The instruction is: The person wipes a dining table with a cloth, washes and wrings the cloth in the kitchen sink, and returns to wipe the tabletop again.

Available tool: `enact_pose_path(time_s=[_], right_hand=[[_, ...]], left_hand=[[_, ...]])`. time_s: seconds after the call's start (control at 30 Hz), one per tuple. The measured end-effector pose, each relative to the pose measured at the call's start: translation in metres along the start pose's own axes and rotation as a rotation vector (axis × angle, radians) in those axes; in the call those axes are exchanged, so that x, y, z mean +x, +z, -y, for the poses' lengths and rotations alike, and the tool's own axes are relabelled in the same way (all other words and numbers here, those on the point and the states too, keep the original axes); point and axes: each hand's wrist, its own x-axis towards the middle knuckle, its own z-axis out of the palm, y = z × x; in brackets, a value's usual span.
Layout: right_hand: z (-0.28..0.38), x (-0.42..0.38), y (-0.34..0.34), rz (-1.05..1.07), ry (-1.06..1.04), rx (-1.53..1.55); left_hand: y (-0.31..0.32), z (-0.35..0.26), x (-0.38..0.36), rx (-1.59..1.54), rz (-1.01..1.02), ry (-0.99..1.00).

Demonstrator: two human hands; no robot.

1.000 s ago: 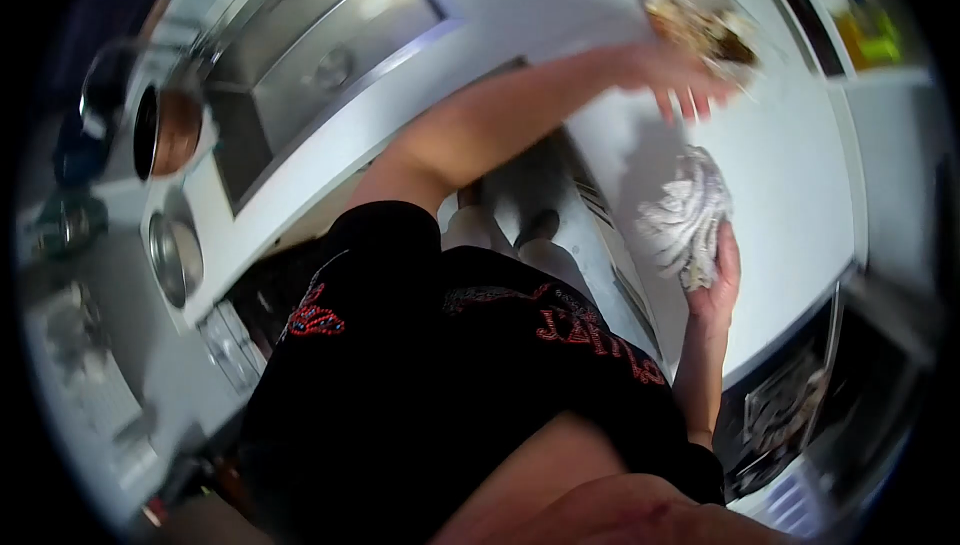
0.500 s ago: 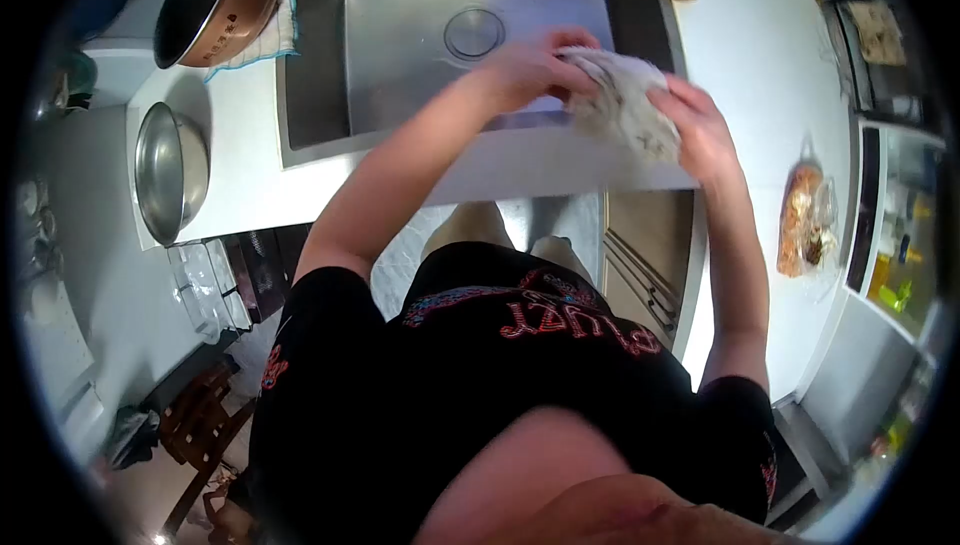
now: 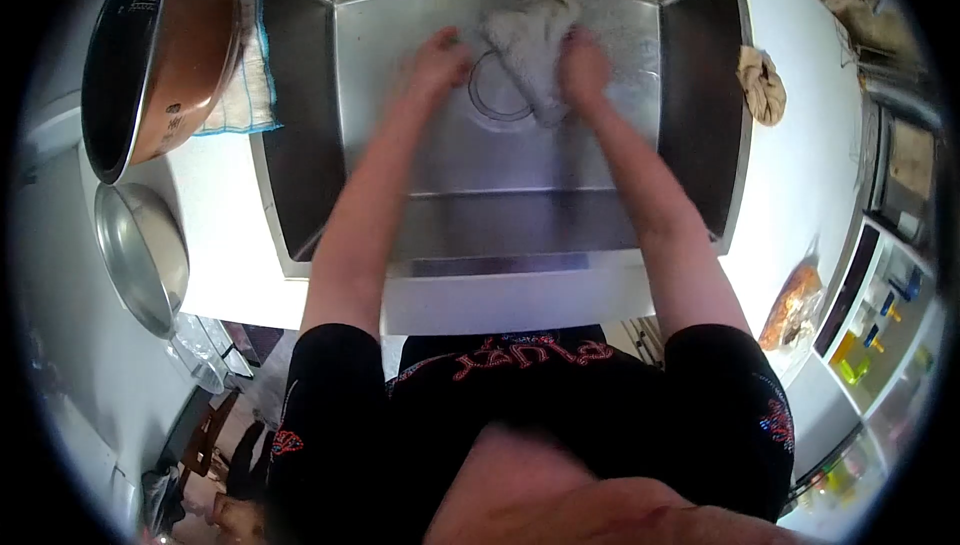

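A light, patterned cloth hangs bunched and slightly blurred over the steel sink, partly covering the round drain. My right hand grips its right side; the fingertips are hidden behind the fabric. To the left of the cloth, apart from it, my left hand is over the basin with nothing in it. Its fingers are loosely bent and apart, smeared a little by motion.
A copper-coloured inner pot rests on a blue-edged cloth left of the sink, with a steel bowl nearer me. A brown rag lies on the right counter, and a bagged food item sits farther right.
Both hands moved from the sink's front edge farther into the basin. My left hand has let go of the cloth; my right hand keeps hold of it. The view has shifted towards the sink.
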Motion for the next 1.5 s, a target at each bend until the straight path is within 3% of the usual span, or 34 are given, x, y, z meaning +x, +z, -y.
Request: enact_pose_path(time_s=[0.03, 0.13, 0.17, 0.27, 0.3, 0.37, 0.43, 0.47, 0.5, 0.57, 0.6, 0.63, 0.67, 0.7, 0.77, 0.87, 0.9, 0.93, 0.97, 1.0, 1.07, 1.17, 1.23, 1.33, 1.43, 1.5], right_hand=[[0.017, -0.009, 0.015, 0.043, -0.147, -0.067], [0.006, 0.02, -0.024, 0.28, -0.25, -0.071], [-0.02, 0.033, -0.036, 0.277, -0.022, 0.195], [-0.03, 0.044, -0.057, 0.009, 0.338, 0.417], [-0.009, 0.027, -0.039, 0.029, 0.14, 0.24], [0.043, 0.008, 0.002, 0.172, 0.032, 0.24], [0.104, 0.0, -0.026, 0.083, -0.09, 0.663], [0.128, -0.007, -0.052, 0.105, -0.181, 0.688], [0.149, -0.014, -0.083, 0.126, -0.268, 0.711], [0.136, -0.015, -0.058, 0.041, -0.295, 0.639], [0.098, 0.001, -0.016, -0.065, -0.247, 0.539], [0.064, 0.018, -0.019, 0.102, -0.038, 0.309], [0.029, 0.031, -0.023, 0.26, 0.103, 0.291], [0.006, 0.036, -0.039, 0.145, 0.14, 0.333], [-0.044, 0.044, -0.049, -0.1, 0.32, 0.311], [-0.044, 0.036, -0.042, -0.071, 0.068, 0.175], [-0.01, 0.025, -0.021, -0.093, 0.209, 0.332], [0.019, 0.024, 0.011, -0.017, 0.235, 0.357], [0.06, 0.019, -0.018, 0.335, 0.206, 0.393], [0.087, 0.004, -0.02, 0.311, 0.012, 0.421], [0.138, -0.02, -0.027, 0.224, -0.082, 0.579], [0.104, 0.002, -0.015, 0.023, -0.098, 0.429], [0.049, 0.043, -0.036, 0.211, 0.242, 0.353], [-0.014, 0.051, -0.089, 0.078, 0.436, 0.29], [-0.016, 0.039, -0.126, 0.1, 0.777, 0.736], [-0.014, 0.032, -0.032, -0.011, 0.191, 0.374]], left_hand=[[0.024, -0.017, 0.002, -0.069, 0.0, -0.06], [0.053, -0.009, 0.021, -0.058, -0.159, -0.08], [0.055, -0.009, 0.022, -0.093, -0.187, -0.097], [0.051, -0.034, 0.007, -0.333, -0.159, -0.214], [0.054, -0.031, 0.012, -0.478, -0.114, -0.25], [0.057, -0.013, 0.024, -0.763, -0.02, -0.321], [0.049, 0.015, 0.027, -1.069, 0.096, -0.253], [0.047, 0.024, 0.025, -1.227, 0.153, -0.222], [0.051, 0.022, 0.021, -1.086, 0.138, -0.152], [0.065, 0.003, 0.011, -0.803, 0.112, -0.005], [0.072, -0.01, 0.01, -0.667, 0.093, 0.08], [0.078, -0.019, 0.007, -0.529, 0.075, 0.155], [0.075, -0.017, 0.005, -0.524, 0.077, 0.142], [0.073, -0.015, 0.002, -0.519, 0.079, 0.129], [0.066, 0.001, 0.015, -0.804, 0.109, -0.057], [0.06, 0.016, 0.034, -1.195, 0.183, -0.355], [0.061, 0.011, 0.032, -1.176, 0.147, -0.365], [0.06, 0.001, 0.029, -1.153, 0.109, -0.375], [0.058, -0.004, 0.028, -1.124, 0.074, -0.385], [0.054, 0.001, 0.033, -1.084, 0.006, -0.37], [0.051, 0.018, 0.043, -1.031, -0.092, -0.341], [0.051, 0.009, 0.048, -0.996, -0.09, -0.285], [0.052, -0.002, 0.047, -0.991, -0.067, -0.247], [0.053, -0.002, 0.048, -0.974, -0.007, -0.23], [0.04, 0.014, 0.046, -0.911, 0.049, -0.289], [0.049, -0.011, 0.027, -0.914, 0.044, -0.311]])
